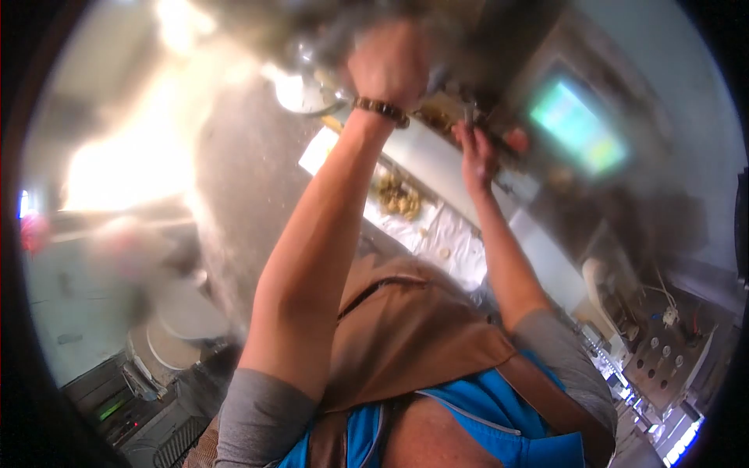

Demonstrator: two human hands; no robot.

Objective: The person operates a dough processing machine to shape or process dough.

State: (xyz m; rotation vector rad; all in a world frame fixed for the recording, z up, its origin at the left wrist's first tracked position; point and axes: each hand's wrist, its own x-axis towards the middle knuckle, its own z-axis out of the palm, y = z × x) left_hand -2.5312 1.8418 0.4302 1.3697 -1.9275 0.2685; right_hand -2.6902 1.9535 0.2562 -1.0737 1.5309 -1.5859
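My left hand point(390, 66), with a dark beaded bracelet point(381, 111) on its wrist, reaches to the top of the view. It looks closed, back of the hand toward me; blur hides its fingertips and whatever they hold. My right hand point(477, 156) is raised farther to the right, fingers partly curled beside a thin metallic piece point(469, 111) that I cannot identify. Between and below the hands, a pile of yellowish-brown food pieces point(399, 196) lies on a crumpled white sheet point(460, 246), with a few loose pieces around it.
A pale panel or ledge point(437, 160) runs beyond the sheet. At right glows a blurred screen point(581, 125), above a panel with knobs and wires point(663, 351). Round pale discs point(175, 335) stand at lower left. Bright glare point(129, 160) washes out the upper left.
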